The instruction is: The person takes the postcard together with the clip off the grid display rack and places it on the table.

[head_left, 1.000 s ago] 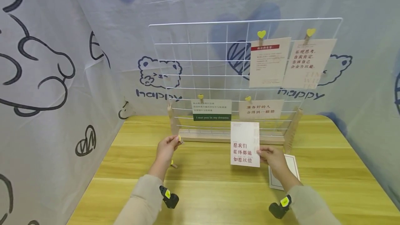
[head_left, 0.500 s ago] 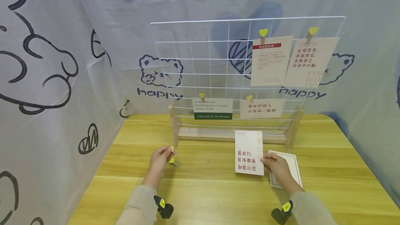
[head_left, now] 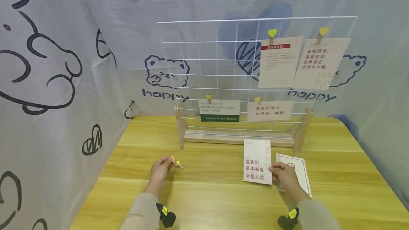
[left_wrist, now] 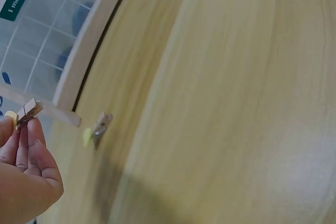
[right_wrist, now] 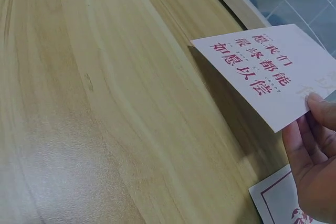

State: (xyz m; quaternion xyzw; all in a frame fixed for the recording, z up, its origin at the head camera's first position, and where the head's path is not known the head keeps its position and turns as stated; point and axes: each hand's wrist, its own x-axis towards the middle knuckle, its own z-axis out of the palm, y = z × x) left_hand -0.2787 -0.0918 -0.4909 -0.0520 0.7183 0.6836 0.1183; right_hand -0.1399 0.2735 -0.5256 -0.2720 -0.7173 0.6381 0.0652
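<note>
My left hand [head_left: 161, 170] pinches a small wooden clothespin [left_wrist: 28, 112] with a yellow heart on it, held above the table. Close by, a second heart clothespin [left_wrist: 102, 128] lies on the wood. Between thumb and fingers, my right hand [head_left: 285, 177] holds a white card [head_left: 257, 159] with red Chinese lettering by its right edge, tilted over the table. Partly under that hand lies another card [head_left: 300, 170] with a thin dark border and a red mark.
Behind the hands stands a white wire grid [head_left: 220, 59] on a wooden base [head_left: 220, 137]. Heart clothespins hold a red-banded card [head_left: 279, 66], a tall lettered card [head_left: 319, 75], a green-and-white card [head_left: 219, 111] and a small wide card [head_left: 271, 115] on it.
My left hand has moved down and left with its clothespin, coming close beside the one on the table. The right hand has lowered its card towards the table.
</note>
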